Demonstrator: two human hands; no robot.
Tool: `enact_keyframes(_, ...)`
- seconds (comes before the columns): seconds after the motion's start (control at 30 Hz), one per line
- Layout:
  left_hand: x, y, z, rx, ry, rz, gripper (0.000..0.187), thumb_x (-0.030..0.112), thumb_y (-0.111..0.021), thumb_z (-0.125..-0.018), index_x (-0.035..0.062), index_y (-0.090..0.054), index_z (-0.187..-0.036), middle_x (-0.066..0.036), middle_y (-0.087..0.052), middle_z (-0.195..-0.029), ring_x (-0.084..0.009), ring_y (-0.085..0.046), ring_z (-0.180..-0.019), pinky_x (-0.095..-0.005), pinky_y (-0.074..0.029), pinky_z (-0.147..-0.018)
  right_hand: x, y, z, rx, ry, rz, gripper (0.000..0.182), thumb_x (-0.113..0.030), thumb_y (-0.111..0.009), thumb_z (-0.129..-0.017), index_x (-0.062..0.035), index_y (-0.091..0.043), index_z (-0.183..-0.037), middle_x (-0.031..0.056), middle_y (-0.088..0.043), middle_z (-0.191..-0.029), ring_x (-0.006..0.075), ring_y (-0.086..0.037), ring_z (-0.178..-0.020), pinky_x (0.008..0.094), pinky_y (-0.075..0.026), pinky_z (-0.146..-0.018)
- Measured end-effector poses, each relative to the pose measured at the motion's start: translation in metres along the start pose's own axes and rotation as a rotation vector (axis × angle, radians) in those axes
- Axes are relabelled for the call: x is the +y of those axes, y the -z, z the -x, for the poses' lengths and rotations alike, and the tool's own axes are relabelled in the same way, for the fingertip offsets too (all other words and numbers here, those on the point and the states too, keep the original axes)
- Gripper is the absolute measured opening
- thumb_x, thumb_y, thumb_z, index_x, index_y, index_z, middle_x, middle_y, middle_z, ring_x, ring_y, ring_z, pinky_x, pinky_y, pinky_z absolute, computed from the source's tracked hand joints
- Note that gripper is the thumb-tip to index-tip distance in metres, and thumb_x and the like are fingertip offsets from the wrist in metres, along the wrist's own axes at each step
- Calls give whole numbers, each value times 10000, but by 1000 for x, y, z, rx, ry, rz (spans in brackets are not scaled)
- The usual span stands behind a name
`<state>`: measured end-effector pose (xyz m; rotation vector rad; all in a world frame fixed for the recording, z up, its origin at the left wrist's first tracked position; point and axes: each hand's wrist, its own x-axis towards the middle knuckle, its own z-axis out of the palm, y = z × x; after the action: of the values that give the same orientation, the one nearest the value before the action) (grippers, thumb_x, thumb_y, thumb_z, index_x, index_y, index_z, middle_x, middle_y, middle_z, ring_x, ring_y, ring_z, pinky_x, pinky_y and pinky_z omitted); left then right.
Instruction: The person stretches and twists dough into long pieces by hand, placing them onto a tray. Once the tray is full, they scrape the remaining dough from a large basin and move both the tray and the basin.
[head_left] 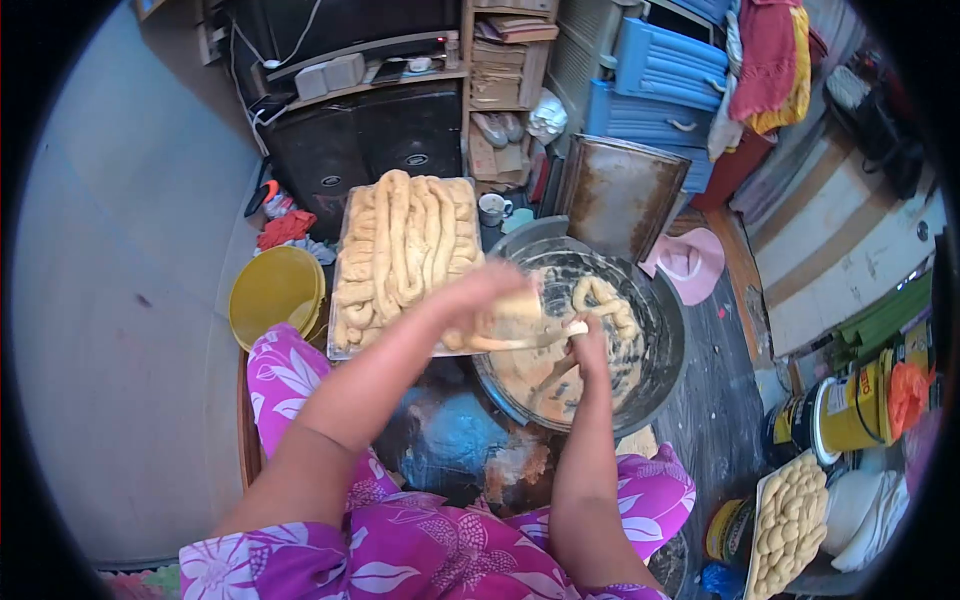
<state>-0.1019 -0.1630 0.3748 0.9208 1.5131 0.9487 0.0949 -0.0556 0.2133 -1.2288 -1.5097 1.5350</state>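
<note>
My right hand (589, 345) is closed on one end of a dough strip (525, 342), above a large dark basin (662, 345). The strip runs left towards the tray's edge. My left hand (485, 290) is smeared by motion over the right side of a tray; a pale yellow, flat-looking thing (520, 302) is beside its fingers, too blurred to name. On the tray lie long dough ropes (410, 240) over rows of shorter pieces. A looped length of dough (605, 303) rests in the basin, whose bottom is dusted with flour.
Left of the tray stands a yellow bucket (275, 295). A rusty metal sheet (620, 195) leans behind the basin, near a pink hat (690, 265) and a cup (493, 208). At lower right are a tray of shaped dough pieces (790, 525) and paint buckets (855, 405).
</note>
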Motion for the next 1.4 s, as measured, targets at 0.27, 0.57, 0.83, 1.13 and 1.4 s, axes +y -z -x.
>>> enact_keyframes(0.27, -16, -32, 8, -276, -260, 209, 1015, 267, -722, -714, 58, -26, -1423, -125, -454, -1253, -164, -441, -1124, -321, -415, -874, -140, -18, 68, 30, 502, 345, 241, -46, -659, -719, -34, -535, -925, 60, -581, -754, 172, -573, -713, 276, -463, -658)
enact_keyframes(0.57, 54, 69, 114, 112, -640, 538, 892, 222, -647, -772, 8, -55, -1403, -76, -580, -876, -67, -531, -653, -164, -360, -397, 51, -50, 13, -510, 265, 708, 276, -178, -629, -757, -10, -578, -970, 137, -628, -849, 242, -603, -723, 345, -474, -691)
enact_keyframes(0.83, 4, 142, 192, 96, -551, 175, 831, 290, -682, -739, -24, -241, -1370, -134, -629, -919, -168, -599, -843, -274, -453, -780, -57, -103, -66, -252, 505, 838, 272, -140, -556, -757, -50, -579, -1012, 188, -614, -923, 315, -598, -840, 364, -461, -742)
enact_keyframes(1.13, -18, 144, 168, -339, -354, -427, 648, 326, -533, -875, 82, -239, -1399, -126, -608, -1013, -246, -584, -923, -331, -447, -817, -191, -320, -89, -128, 1108, 395, 434, 135, -473, -635, -31, -605, -1013, 149, -530, -1127, 318, -522, -1042, 341, -419, -903)
enact_keyframes(1.4, -37, 145, 138, -117, -177, -735, 560, 296, -457, -887, 123, -264, -1384, -241, -586, -864, -398, -580, -795, -452, -458, -723, -143, -383, -118, -448, 973, 1376, 456, -11, -432, -789, -129, -527, -1219, 98, -366, -1384, 298, -422, -1210, 363, -289, -1049)
